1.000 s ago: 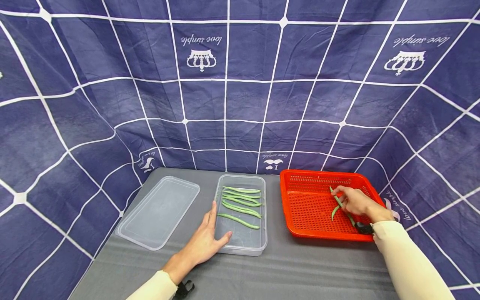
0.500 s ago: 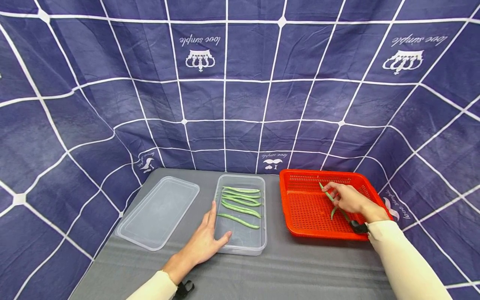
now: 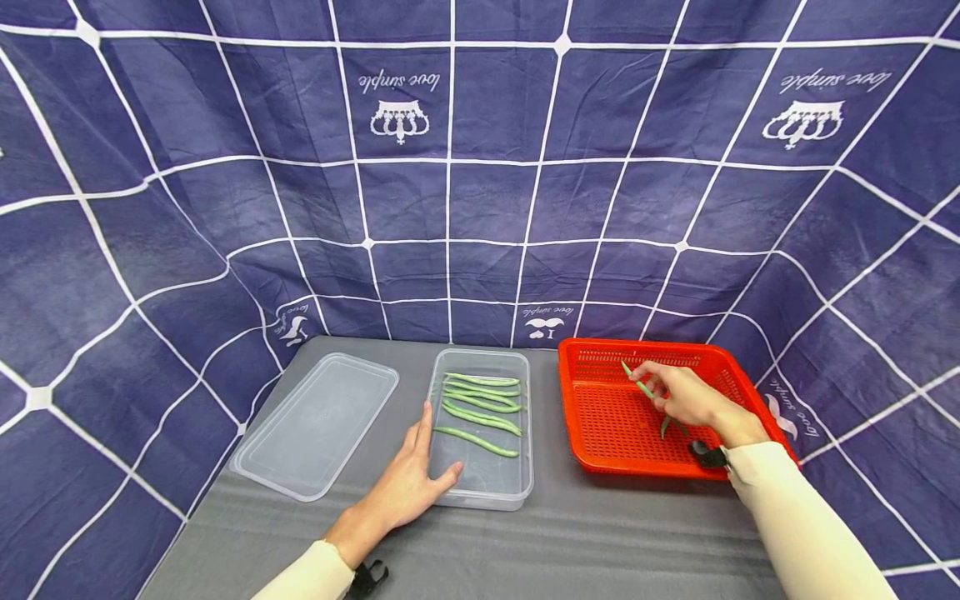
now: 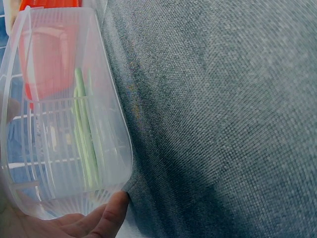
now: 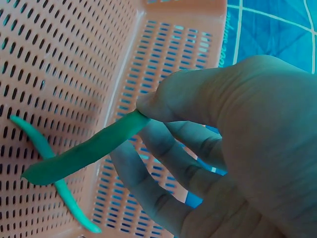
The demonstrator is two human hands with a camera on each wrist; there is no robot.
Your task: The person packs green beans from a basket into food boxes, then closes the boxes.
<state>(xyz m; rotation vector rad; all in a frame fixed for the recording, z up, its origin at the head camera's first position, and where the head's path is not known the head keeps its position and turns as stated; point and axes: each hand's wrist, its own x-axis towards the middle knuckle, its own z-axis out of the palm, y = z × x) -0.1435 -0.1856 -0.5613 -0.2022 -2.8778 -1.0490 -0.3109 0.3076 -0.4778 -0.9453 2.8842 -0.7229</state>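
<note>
Head view: right hand (image 3: 686,396) pinches 1 green bean (image 5: 81,154) between thumb and fingers, over the red basket (image 3: 573,433). Left hand (image 3: 408,483) isn't closed round anything: fingers fairly straight along the left side of the clear container (image 3: 483,483), thumb at its rim.

Progress, judged from layout: looks well past halfway. Done: about 5 beans (image 3: 482,417) lying crosswise in the container, roughly parallel, tighter at the far end, bare floor at the near end. Left: the 1 in the fingers plus at least 1 loose bean (image 5: 69,199) on the basket floor, partly covered by the hand from above. Lid (image 3: 322,425) is off, flat on the gray table (image 3: 600,533), left of the container and apart from it.

Held bean: slim, smooth, gently curved, tapering to a blunt tip; intact as far as it shows. Tip sticks out free; the other end seems tucked behind the thumb, so full length is hard to call. Right wrist colors run teal; head view gives plain mid-green.
</note>
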